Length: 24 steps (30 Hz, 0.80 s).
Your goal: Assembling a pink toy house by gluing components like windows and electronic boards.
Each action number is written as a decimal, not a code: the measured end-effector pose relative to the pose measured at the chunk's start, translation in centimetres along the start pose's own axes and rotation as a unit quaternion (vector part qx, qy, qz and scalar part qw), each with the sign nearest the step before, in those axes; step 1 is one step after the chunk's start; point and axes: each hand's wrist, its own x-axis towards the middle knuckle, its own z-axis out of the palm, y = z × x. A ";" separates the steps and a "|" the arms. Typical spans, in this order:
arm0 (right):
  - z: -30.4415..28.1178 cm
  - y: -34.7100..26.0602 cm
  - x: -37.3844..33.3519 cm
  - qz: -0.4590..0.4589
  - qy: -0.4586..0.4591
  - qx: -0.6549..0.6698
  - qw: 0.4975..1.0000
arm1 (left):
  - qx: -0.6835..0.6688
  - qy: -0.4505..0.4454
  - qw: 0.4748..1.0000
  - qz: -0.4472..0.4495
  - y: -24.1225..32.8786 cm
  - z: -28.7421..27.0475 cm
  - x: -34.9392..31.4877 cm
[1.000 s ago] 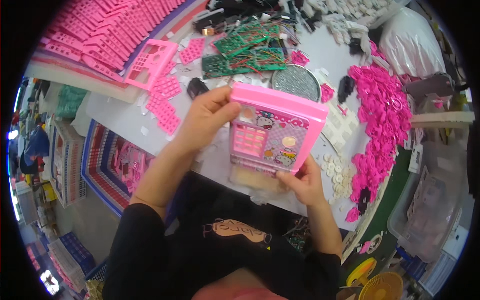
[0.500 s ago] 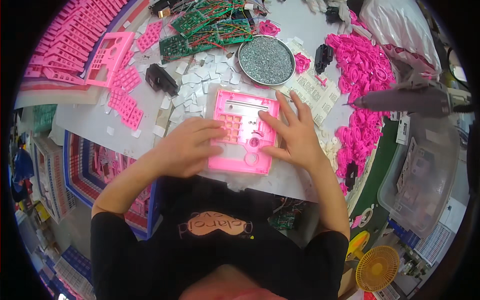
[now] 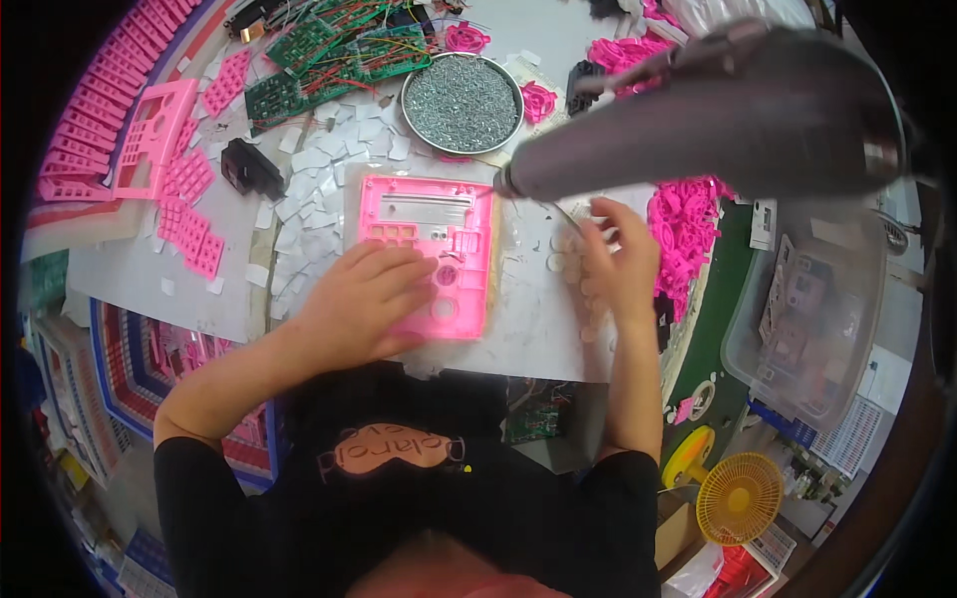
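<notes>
A pink plastic casing lies open side up on the table, showing ribs, square key openings and round holes. My left hand rests over its lower left part with the fingers stretched out, hiding some of the key openings. To the right of the casing and apart from it, my right hand has its fingers curled. A thin metal tool, perhaps tweezers, sticks out from between its thumb and fingers. Above this hand looms a grey powered screwdriver, its tip beside the casing's upper right corner.
A round dish of small screws stands behind the casing. Green circuit boards with wires lie behind left, white paper pieces left. Pink ring parts and pale discs lie right. A yellow fan stands below.
My right hand has left the casing and now holds a thin metal tool. The screwdriver looms larger and nearer the casing. The whole view has shifted; my left hand remains on the casing.
</notes>
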 end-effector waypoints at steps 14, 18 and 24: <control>-0.9 2.8 1.5 -0.131 0.038 -0.242 0.961 | -0.068 0.094 0.993 -0.008 0.4 -1.3 0.5; -0.2 -2.3 -1.7 -0.246 -0.031 -0.089 0.965 | -0.221 0.105 0.955 -0.167 2.1 -0.9 0.9; 4.6 -7.5 -6.8 -0.120 -0.155 0.194 0.961 | -0.284 0.027 0.946 -0.152 2.4 -0.2 0.8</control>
